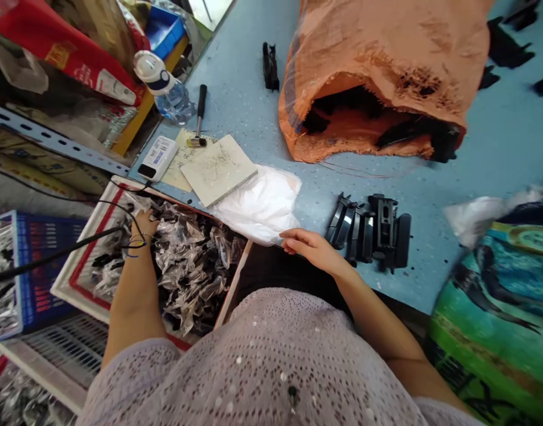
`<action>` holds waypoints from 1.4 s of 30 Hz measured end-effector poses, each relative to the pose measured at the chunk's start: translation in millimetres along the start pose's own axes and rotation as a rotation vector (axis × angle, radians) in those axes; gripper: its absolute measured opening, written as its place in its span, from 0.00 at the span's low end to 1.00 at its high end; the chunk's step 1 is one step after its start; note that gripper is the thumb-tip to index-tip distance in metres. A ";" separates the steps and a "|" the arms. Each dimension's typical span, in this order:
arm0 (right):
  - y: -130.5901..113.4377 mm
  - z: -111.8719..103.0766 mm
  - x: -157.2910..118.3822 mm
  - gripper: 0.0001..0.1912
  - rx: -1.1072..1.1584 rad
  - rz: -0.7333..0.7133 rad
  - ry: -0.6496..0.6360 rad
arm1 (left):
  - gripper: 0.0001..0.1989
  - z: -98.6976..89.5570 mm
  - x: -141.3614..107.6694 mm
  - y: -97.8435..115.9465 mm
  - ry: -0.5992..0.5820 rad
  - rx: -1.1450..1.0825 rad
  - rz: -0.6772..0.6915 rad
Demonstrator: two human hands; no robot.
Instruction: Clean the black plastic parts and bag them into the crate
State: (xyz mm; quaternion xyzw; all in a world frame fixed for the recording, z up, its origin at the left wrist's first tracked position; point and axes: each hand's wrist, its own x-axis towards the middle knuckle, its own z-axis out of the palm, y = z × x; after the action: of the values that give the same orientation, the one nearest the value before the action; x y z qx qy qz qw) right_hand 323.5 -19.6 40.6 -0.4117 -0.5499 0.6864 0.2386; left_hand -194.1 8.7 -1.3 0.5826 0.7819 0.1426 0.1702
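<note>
Lilac knit fabric (271,361) from the person's top fills the bottom of the view, with 2 bare forearms reaching out past it. The left hand (143,226) sits at the near corner of a white-and-red-rimmed crate (82,278), its fingers sunk among clear plastic packets of dark parts (189,260), so how far they are open cannot be told. A thin bracelet (135,239) circles that wrist, and a black cable (53,260) runs just beside it. The right hand (309,248) lies relaxed on the table (248,77), its fingers (293,238) gently curved, close together and holding nothing, their tips touching the edge of a white plastic bag (253,204). Just beyond them is a heap of black plastic parts (369,231).

Past the bag lie a pale square tile (218,168), a small hammer (199,115), and a white device (158,158) whose label looks printed, though the words are too small to read. A water bottle (167,92) lies nearby. A red package (67,53) shows white and yellow lettering, also unreadable. An orange woven sack (369,71) holds more black parts (417,133), and a teal-and-green printed bag (488,313) sits at right.
</note>
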 end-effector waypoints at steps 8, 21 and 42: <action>-32.2 -70.1 -55.8 0.14 -1.126 0.109 0.397 | 0.22 33.9 -51.1 149.9 -0.577 -0.124 0.094; -24.6 -58.1 -11.8 0.25 -1.325 0.405 0.352 | 0.09 133.5 -37.8 281.5 -0.157 -0.573 0.160; -7.4 -45.7 33.5 0.17 -0.050 0.031 0.079 | 0.19 120.4 -27.5 257.5 -0.006 -0.444 0.421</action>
State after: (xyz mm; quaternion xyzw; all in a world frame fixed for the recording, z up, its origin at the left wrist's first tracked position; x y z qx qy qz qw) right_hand 342.1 34.2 34.9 -0.4528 -0.5504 0.6593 0.2393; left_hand 87.3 57.5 1.3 0.6806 0.5933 0.3405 0.2624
